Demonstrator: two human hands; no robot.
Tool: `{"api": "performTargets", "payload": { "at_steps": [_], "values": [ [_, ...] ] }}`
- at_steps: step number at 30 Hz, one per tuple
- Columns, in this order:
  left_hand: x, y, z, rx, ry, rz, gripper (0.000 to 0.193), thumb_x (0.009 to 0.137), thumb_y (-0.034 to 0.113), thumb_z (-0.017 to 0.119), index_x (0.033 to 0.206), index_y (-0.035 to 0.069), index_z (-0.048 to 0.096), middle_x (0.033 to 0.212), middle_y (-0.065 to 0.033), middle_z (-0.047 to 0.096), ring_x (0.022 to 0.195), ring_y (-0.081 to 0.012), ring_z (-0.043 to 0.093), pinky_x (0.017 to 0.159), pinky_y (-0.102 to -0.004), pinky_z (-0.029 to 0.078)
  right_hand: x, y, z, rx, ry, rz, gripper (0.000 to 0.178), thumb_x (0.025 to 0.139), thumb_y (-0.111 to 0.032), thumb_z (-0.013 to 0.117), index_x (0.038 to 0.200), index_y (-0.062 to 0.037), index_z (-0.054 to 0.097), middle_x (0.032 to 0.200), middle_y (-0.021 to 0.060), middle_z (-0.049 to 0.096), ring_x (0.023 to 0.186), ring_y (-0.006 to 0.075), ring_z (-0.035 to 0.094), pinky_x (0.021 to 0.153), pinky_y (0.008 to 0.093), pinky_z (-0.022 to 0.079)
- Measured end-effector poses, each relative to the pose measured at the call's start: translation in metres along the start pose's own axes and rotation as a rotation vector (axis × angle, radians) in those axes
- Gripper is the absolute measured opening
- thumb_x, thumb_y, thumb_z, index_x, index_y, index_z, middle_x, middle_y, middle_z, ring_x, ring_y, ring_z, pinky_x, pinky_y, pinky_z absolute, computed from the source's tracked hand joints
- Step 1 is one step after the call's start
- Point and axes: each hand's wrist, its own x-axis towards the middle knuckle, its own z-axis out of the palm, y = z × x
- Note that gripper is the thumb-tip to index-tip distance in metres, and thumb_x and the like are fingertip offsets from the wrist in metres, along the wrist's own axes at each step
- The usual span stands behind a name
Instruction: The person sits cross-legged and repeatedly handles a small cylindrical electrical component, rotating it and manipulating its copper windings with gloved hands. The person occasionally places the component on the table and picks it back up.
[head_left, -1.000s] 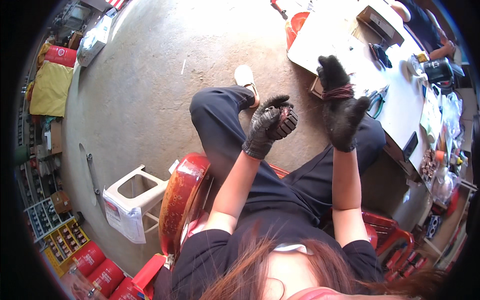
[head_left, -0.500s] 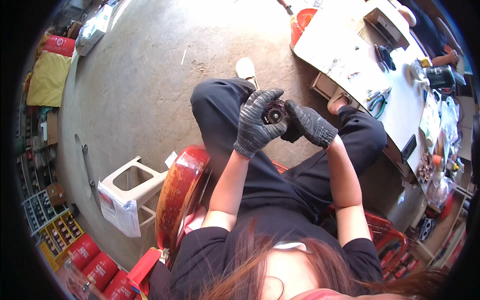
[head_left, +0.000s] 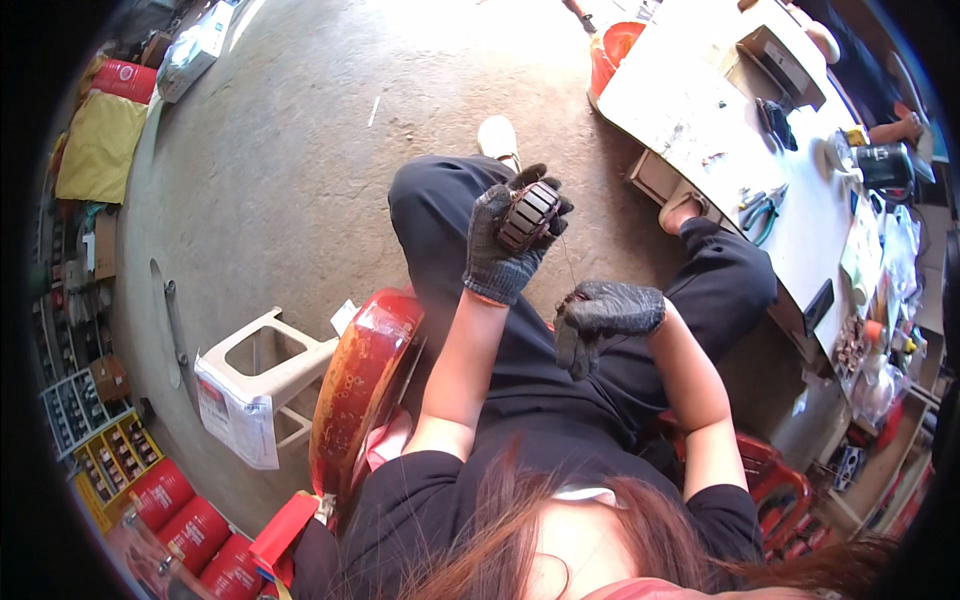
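Observation:
A short round wire-wound motor core, with pale metal segments round its side and dark windings, lies in my gloved left hand. The fingers are wrapped behind it and their tips show at its far side. From the core a thin dark wire runs down to my right hand, gloved in dark grey too. That hand is closed, lower and to the right, over my thigh, with the wire's bunched end at its fingers. Part of its grip is hidden.
On the right a white worktable holds pliers, a black mug and an open cardboard box. A cream stool and a worn red chair part stand to my left. An orange-red bucket sits beyond the table corner.
My hands have come apart. The right one has drawn back toward my body, with wire stretched from the core. The left one has turned the core so its side faces up.

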Motion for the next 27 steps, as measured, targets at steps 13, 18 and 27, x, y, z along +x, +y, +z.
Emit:
{"api": "performTargets", "payload": {
  "at_steps": [13, 18, 27],
  "values": [
    [-0.003, -0.013, -0.006, 0.479, -0.247, -0.102, 0.067, 0.077, 0.04, 0.07, 0.12, -0.009, 0.053, 0.1, -0.0269, 0.062, 0.085, -0.0331, 0.065, 0.064, -0.0379, 0.058, -0.03, -0.062, 0.016, 0.453, 0.035, -0.726, 0.049, 0.084, -0.042, 0.062, 0.096, 0.0054, 0.061, 0.092, 0.0143, 0.065, 0.084, 0.0243, 0.062, 0.076, 0.0332, 0.05],
    [0.001, -0.012, -0.007, 0.666, -0.203, -0.082, 0.053, 0.081, 0.032, 0.069, 0.117, -0.006, 0.058, 0.102, -0.0217, 0.064, 0.086, -0.026, 0.064, 0.073, -0.0324, 0.055, -0.05, -0.053, 0.023, 0.521, 0.084, -0.924, 0.06, 0.084, -0.05, 0.058, 0.109, 0.0048, 0.052, 0.106, 0.0163, 0.057, 0.099, 0.0272, 0.053, 0.087, 0.0359, 0.042],
    [0.02, -0.03, -0.038, -0.292, 0.334, -0.203, 0.042, 0.081, 0.035, 0.061, 0.106, 0.001, 0.06, 0.097, -0.0153, 0.064, 0.09, -0.0315, 0.063, 0.068, -0.0359, 0.057, -0.085, -0.038, 0.019, 0.669, 0.199, -1.297, 0.083, 0.084, -0.063, 0.05, 0.131, 0.0036, 0.036, 0.132, 0.02, 0.043, 0.125, 0.0323, 0.036, 0.106, 0.0407, 0.027]
  ]
}}
